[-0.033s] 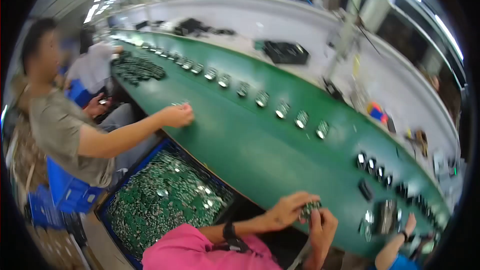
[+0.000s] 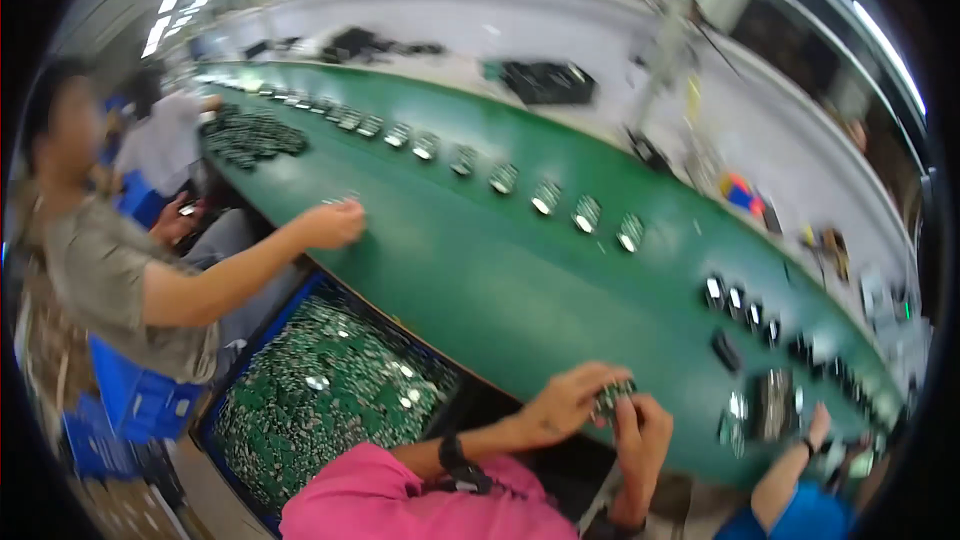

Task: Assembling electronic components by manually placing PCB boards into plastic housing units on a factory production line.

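My left hand (image 2: 572, 402), below a dark wristband, has its fingers closed on a small green circuit board (image 2: 612, 400). Thumb and fingers of my right hand (image 2: 645, 437) pinch the same board from the other side. The board is held over the near edge of the green work table (image 2: 470, 290); its details are blurred. Beside my left arm, a blue-rimmed bin holds a heap of loose green boards (image 2: 330, 395).
Single boards (image 2: 546, 197) form a long row across the table. Black parts (image 2: 737, 302) line the right side near a brown block (image 2: 773, 405). At left a co-worker's hand (image 2: 335, 223) reaches over the table; another person's arm (image 2: 790, 480) enters at lower right.
The whole view has shifted slightly, so the table and its rows appear farther left. Both my hands keep hold of the circuit board.
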Available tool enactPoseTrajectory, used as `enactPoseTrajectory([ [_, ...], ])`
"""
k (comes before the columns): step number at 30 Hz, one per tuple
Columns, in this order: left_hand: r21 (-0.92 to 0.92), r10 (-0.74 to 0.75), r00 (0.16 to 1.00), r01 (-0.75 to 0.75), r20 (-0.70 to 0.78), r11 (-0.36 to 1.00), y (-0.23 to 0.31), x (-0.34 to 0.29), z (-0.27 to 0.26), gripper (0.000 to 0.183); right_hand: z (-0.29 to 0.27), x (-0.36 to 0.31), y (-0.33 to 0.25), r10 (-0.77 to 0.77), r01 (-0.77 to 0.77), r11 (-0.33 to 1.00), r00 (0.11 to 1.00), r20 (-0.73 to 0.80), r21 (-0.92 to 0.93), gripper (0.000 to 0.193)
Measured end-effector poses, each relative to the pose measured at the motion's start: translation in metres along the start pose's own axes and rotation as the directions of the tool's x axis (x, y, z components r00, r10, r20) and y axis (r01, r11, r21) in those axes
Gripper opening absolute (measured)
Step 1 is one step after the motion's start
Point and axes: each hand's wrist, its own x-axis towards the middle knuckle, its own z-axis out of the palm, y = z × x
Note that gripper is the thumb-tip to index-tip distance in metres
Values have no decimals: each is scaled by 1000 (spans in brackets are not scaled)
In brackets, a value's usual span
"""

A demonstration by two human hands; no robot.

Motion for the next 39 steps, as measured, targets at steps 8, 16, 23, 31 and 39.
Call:
enactPoseTrajectory([
  [8, -106, -188, 979, 195, 77, 975, 8, -5, -15, 44, 13, -4, -10, 72, -68, 996, 995, -68, 53, 15],
  [16, -326, -189, 981, 191, 38, 926, 16, -7, -5, 44, 10, -7, -1, -25, 24, 1000, 992, -126, -12, 20],
  [23, -194, -265, 963, 269, 47, 943, 20, -5, -9, 42, 19, -4, -2, -74, 67, 997, 979, -189, -47, 22],
  [31, -155, -281, 960, 277, -1, 948, 9, -4, -5, 41, 34, -2, 15, -43, 25, 995, 978, -204, -93, 25],
  [39, -244, -311, 950, 294, -36, 924, -4, -3, 0, 37, 36, -2, 14, -2, -3, 1000, 983, -181, -27, 24],
])
